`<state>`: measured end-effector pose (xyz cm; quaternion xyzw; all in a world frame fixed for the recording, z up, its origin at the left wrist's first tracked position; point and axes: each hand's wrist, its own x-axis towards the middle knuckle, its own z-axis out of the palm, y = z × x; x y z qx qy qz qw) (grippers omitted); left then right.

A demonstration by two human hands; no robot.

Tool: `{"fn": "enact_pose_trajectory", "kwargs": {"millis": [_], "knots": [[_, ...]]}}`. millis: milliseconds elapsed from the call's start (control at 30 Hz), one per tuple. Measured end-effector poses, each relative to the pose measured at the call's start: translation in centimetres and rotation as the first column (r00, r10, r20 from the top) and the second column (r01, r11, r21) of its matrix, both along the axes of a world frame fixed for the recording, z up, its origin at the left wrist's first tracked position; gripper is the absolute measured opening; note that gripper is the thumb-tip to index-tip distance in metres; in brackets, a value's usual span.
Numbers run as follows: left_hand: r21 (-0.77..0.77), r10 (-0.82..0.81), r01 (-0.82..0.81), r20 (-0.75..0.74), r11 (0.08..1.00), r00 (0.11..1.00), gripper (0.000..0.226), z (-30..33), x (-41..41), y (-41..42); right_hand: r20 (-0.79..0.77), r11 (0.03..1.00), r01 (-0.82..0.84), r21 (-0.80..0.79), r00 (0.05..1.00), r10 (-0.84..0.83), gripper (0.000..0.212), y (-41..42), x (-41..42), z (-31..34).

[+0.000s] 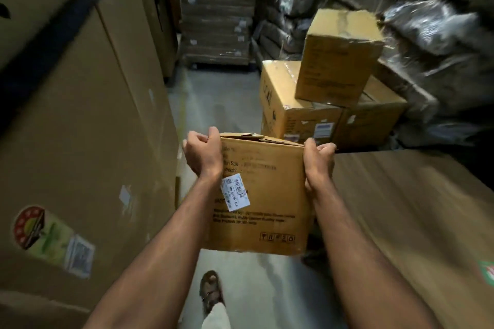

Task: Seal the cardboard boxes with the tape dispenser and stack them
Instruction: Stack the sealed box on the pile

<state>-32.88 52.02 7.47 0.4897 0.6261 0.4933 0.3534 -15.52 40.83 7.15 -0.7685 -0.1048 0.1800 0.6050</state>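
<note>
Large carton on the left [74,115]: filling the whole left side, standing tall, plain brown, bearing a round colourful sticker and a white label low down.
Flat cardboard surface on the right [406,211]: lying low, stretching from beside the held box to the right edge.
Wrapped bundles [427,21]: piling up at back right, glinting under shiny dark plastic.
Wrapped pallet stack [216,8]: standing at the far end of the aisle, blurred.
Floor [213,99]: running as a grey concrete aisle between the cartons.
Stacked boxes [291,104]: sitting on the floor ahead, two brown boxes side by side against the bundles.
Top box [339,59]: resting on those two, turned at an angle, tape showing across its lid.
Held box [262,195]: being carried in mid-air at centre, above the floor, near the stack; printed side facing the camera, top flaps folded down but looking uneven.
Left hand [203,155]: gripping the held box at its upper left corner, fingers curling over the top edge.
Right hand [318,163]: gripping the upper right corner, fingers wrapping round the far side.
Barcode label [235,191]: sticking to the held box just beside the left wrist, tilting.
Sandalled foot [211,291]: stepping on the floor beneath the box.
</note>
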Motion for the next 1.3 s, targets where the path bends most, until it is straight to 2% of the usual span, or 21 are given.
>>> {"fn": "enact_pose_trajectory", "kwargs": {"millis": [200, 333, 433, 567, 667, 767, 900, 967, 1067, 1100, 1200, 1300], "knots": [[0.197, -0.116, 0.088, 0.138, 0.976, 0.984, 0.024, 11.3, -1.6, -8.4, 0.123, 0.978, 0.06, 0.199, 0.989, -0.086, 0.027, -10.5, -2.2, 10.1], [0.268, -0.198, 0.135, 0.226, 0.954, 0.954, 0.024, 15.1, -1.8, -11.7, 0.153, 0.943, 0.078, 0.322, 0.979, -0.134, 0.025, -14.8, -3.1, 15.0], [0.295, -0.267, 0.177, 0.298, 0.939, 0.916, 0.024, 17.1, -0.8, -14.2, 0.244, 0.926, 0.141, 0.351, 0.941, -0.236, 0.028, -17.7, -2.8, 17.5], [0.318, -0.427, 0.318, 0.376, 0.893, 0.822, 0.023, 18.6, 2.0, -16.9, 0.354, 0.896, 0.281, 0.344, 0.845, -0.401, 0.031, -22.1, -1.6, 20.0], [0.347, -0.58, 0.467, 0.411, 0.813, 0.704, 0.026, 18.4, 4.8, -19.5, 0.394, 0.855, 0.354, 0.379, 0.774, -0.495, 0.027, -25.9, -0.4, 20.5], [0.371, -0.668, 0.556, 0.408, 0.744, 0.622, 0.015, 17.2, 7.6, -22.4, 0.452, 0.819, 0.392, 0.419, 0.692, -0.563, 0.024, -29.8, 0.9, 19.5], [0.317, -0.791, 0.727, 0.316, 0.609, 0.524, 0.012, 13.2, 10.4, -26.0, 0.455, 0.795, 0.474, 0.379, 0.653, -0.606, 0.017, -34.8, 2.2, 15.3], [0.238, -0.833, 0.802, 0.242, 0.548, 0.497, 0.013, 9.9, 11.5, -27.8, 0.403, 0.781, 0.528, 0.333, 0.669, -0.624, 0.017, -37.1, 3.0, 11.2], [0.155, -0.86, 0.846, 0.108, 0.51, 0.499, 0.007, 4.3, 12.8, -30.1, 0.333, 0.79, 0.585, 0.183, 0.719, -0.61, 0.017, -40.6, 3.9, 4.3], [0.131, -0.866, 0.857, 0.043, 0.499, 0.498, 0.002, 2.7, 13.0, -30.6, 0.307, 0.801, 0.587, 0.118, 0.746, -0.591, 0.016, -41.9, 3.9, 2.1], [0.072, -0.863, 0.881, -0.18, 0.467, 0.472, 0.01, -0.9, 13.5, -31.8, 0.253, 0.882, 0.465, -0.079, 0.865, -0.434, 0.021, -44.3, 4.2, -2.4], [0.082, -0.886, 0.913, -0.221, 0.399, 0.407, 0.017, -1.9, 13.5, -32.3, 0.289, 0.892, 0.433, -0.132, 0.877, -0.383, 0.024, -44.2, 5.0, -3.1]]}}
